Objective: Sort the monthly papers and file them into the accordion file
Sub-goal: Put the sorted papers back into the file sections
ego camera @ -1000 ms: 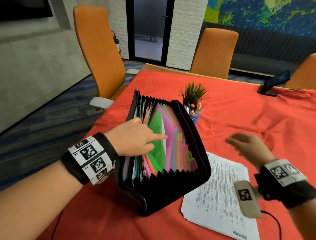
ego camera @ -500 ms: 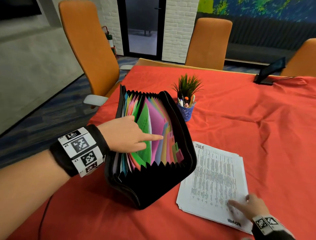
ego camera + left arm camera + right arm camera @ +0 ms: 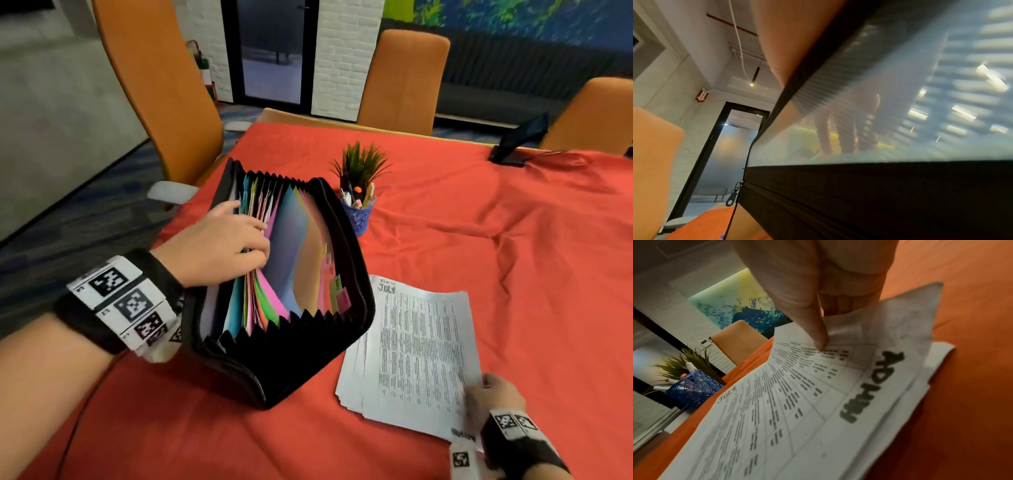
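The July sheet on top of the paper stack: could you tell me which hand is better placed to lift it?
Right: the right hand already pinches the July sheet by its corner; the left hand holds the accordion file's dividers apart.

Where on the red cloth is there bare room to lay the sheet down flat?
Bare red tablecloth lies right of the white paper stack, reaching up toward the black tablet stand. A smaller patch lies in front of the black accordion file. It is crowded between file, blue pen cup and stack.
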